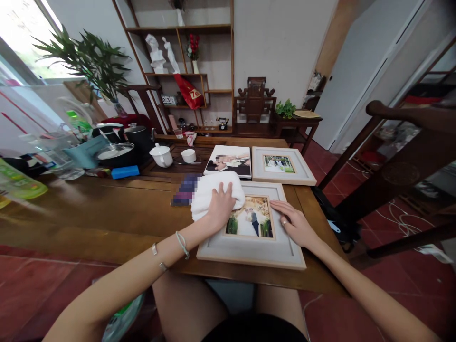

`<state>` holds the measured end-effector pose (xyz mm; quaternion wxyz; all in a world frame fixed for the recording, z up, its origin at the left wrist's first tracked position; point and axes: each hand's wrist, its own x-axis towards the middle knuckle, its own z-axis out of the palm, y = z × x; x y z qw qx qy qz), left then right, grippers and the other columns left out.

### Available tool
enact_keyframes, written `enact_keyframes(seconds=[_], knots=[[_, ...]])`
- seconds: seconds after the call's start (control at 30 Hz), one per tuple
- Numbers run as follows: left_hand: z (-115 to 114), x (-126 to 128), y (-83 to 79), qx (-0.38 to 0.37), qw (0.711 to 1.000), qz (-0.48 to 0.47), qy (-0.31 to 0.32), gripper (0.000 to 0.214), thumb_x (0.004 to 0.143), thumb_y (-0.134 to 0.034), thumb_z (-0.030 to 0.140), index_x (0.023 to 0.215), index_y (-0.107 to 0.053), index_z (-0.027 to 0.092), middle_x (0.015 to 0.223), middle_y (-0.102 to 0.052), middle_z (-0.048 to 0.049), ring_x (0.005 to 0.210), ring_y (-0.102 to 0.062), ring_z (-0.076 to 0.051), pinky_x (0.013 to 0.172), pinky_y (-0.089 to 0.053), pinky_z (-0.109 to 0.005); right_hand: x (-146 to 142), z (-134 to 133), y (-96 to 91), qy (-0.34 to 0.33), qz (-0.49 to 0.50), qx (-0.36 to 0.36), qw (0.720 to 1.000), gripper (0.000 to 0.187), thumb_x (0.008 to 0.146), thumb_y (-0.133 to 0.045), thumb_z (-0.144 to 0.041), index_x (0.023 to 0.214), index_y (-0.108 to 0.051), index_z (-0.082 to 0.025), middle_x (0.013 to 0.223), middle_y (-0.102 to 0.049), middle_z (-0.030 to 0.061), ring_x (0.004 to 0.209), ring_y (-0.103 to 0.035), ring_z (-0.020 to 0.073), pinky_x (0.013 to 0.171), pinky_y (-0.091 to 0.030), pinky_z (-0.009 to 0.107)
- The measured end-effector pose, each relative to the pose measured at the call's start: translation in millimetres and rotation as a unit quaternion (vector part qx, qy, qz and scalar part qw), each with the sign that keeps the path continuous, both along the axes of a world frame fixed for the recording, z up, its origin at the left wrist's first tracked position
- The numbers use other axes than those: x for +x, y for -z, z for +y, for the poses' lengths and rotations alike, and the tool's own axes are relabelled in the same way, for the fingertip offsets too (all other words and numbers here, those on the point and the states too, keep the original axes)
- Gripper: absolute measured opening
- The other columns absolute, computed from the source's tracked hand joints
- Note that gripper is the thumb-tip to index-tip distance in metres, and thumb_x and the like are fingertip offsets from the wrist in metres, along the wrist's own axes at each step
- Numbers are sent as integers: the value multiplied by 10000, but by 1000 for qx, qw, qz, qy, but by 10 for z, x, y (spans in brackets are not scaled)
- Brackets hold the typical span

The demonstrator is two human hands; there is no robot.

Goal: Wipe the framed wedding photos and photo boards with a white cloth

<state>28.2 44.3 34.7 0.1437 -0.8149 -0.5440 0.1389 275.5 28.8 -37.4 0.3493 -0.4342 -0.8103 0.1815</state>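
Picture frame, pale wood: left hand flat on soft white cloth; right hand spread.

A small block calendar standing on the wooden shelf unit is showing dark digits on white cubes, reading as 0, 3 and 1. Just to its right, a red bag is displaying a pale mark with a large "7", and the smaller characters after it are staying too small to read. On the table, a pixelated patch lying just beside the white towel is offering nothing legible.
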Motion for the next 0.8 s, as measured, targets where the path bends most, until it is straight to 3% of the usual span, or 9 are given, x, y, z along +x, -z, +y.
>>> enact_keyframes(seconds=[0.17, 0.27, 0.4, 0.47, 0.53, 0.6, 0.7, 0.8], knots=[[-176, 63, -143, -67, 998, 14, -10, 284, 830, -525, 90, 1059, -692, 103, 1396, -445, -223, 1203, -465, -412, 820, -460, -482, -18, -9, -16, 9, 8, -9, 1000, 540, 738, -427, -55, 1225, -624, -183, 1299, -603, 82, 1251, -516, 248, 1102, -370, 503], [-455, 32, -340, -133, 991, 11, 26, 233, 758, -621, 146, 974, -709, 128, 1226, -592, -179, 1047, -580, -341, 799, -485, -430, -24, -12, -23, 12, 4, -11, 1000, 547, 735, -426, -50, 1231, -620, -175, 1295, -604, 89, 1254, -514, 249, 1107, -362, 506], [-864, -142, -624, -248, 963, -18, 101, 181, 785, -548, 137, 885, -698, 146, 957, -683, -121, 878, -644, -271, 757, -506, -384, -19, -9, -20, 8, -5, -7, 1000, 552, 741, -420, -47, 1239, -614, -183, 1295, -604, 83, 1254, -512, 244, 1106, -363, 503], [-989, -220, -674, -280, 954, -40, 99, 206, 778, -532, 113, 898, -692, 159, 962, -690, -109, 896, -648, -269, 767, -513, -385, -11, -6, -14, 4, -10, -4, 1000, 556, 746, -414, -45, 1246, -608, -189, 1303, -599, 78, 1255, -509, 241, 1106, -364, 503], [-1013, -259, -621, -262, 960, -60, 84, 262, 766, -543, 108, 979, -685, 162, 1159, -647, -130, 1030, -618, -286, 832, -507, -406, -3, -2, -5, 1, -13, 0, 1000, 563, 744, -410, -40, 1251, -603, -194, 1306, -596, 75, 1255, -507, 241, 1104, -365, 509], [-918, -270, -479, -207, 973, -72, 75, 320, 753, -569, 102, 1050, -676, 156, 1391, -486, -152, 1211, -514, -317, 927, -469, -448, 8, 5, 5, -1, -13, 5, 1000, 569, 741, -408, -37, 1252, -600, -197, 1303, -598, 76, 1253, -508, 244, 1098, -369, 518], [-581, -287, -199, -95, 992, -71, 53, 353, 730, -597, 65, 1053, -693, 171, 1528, -270, -120, 1359, -331, -351, 1023, -385, -515, 24, 22, 17, -10, -12, 9, 1000, 573, 741, -406, -35, 1255, -596, -203, 1306, -595, 75, 1256, -506, 242, 1092, -374, 521], [-142, -336, 26, 31, 997, -61, 31, 321, 798, -527, 45, 1019, -718, 178, 1541, -244, -84, 1385, -282, -351, 1060, -337, -525, 34, 36, 22, -19, -9, 7, 1000, 558, 752, -412, -43, 1252, -597, -207, 1316, -588, 74, 1263, -501, 242, 1092, -375, 518]])
